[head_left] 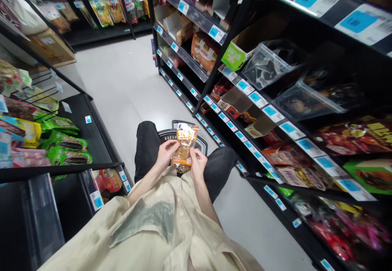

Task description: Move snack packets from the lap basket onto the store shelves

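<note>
Between my knees I hold up a small snack packet (pixel 185 146), orange and white with a clear window showing brown food inside. My left hand (pixel 167 153) pinches its left edge, fingers closed. On the opposite edge, my right hand (pixel 197 163) grips it between thumb and fingers. Behind the packet is a dark shopping basket (pixel 200 144) with a handle, partly hidden by my hands and legs. Below the packet, more brown, glossy packaging (pixel 182 167) shows; I cannot tell whether it is a separate item.
On the right, a long black shelf (pixel 260 103) carries snack bags, clear plastic bins (pixel 266 65) and blue price tags. Left of me, another shelf (pixel 101 140) holds green snack bags (pixel 69 146). A cardboard box (pixel 50 48) stands far left. Grey floor (pixel 116 79) runs between the shelves.
</note>
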### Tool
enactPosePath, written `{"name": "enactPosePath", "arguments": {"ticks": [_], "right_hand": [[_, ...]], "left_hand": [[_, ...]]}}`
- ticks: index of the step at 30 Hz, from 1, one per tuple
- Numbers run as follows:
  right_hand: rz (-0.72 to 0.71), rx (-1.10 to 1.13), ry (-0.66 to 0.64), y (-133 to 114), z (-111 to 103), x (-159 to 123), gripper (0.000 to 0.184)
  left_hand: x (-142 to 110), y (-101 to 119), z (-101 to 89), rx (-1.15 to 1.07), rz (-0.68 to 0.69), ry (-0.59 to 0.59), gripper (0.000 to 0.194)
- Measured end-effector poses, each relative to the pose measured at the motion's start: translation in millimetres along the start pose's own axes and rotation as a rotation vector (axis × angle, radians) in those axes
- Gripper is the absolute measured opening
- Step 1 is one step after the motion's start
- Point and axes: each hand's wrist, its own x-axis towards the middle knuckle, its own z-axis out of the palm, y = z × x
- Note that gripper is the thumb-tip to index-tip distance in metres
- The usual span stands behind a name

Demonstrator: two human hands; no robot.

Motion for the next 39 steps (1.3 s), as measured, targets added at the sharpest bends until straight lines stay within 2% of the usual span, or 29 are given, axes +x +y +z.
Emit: {"name": "enactPosePath", "arguments": {"ticks": [8,17,21,28,36,39], "right_hand": [[-0.07,-0.043,-0.03,2,-2,1,0.027],[0.067,-0.028,-0.031,4,-1,1,0.034],[0.094,-0.012,-0.011,6,0,1,0.036],[0.027,-0.013,0.028,7,-1,1,0.037],[-0.141,-0.099,-0.071,2,-10,7,0.028],[-0.162,-0.134,-0.081,0,-12,10,0.026]], "left_hand": [[-1,0,-1.3,0.026,0.01,0.035,0.03],[0,2,-3.6,-0.014,-0.027,0.106,0.03],[-1,2,-2.7,-0.013,-0.036,0.083,0.031],[-3,0,0.4,-0.001,-0.034,0.015,0.031],[-2,-1,-0.6,0.003,-0.059,-0.015,0.032],[-3,-1,-0.1,0.026,-0.065,-0.033,0.032]]}}
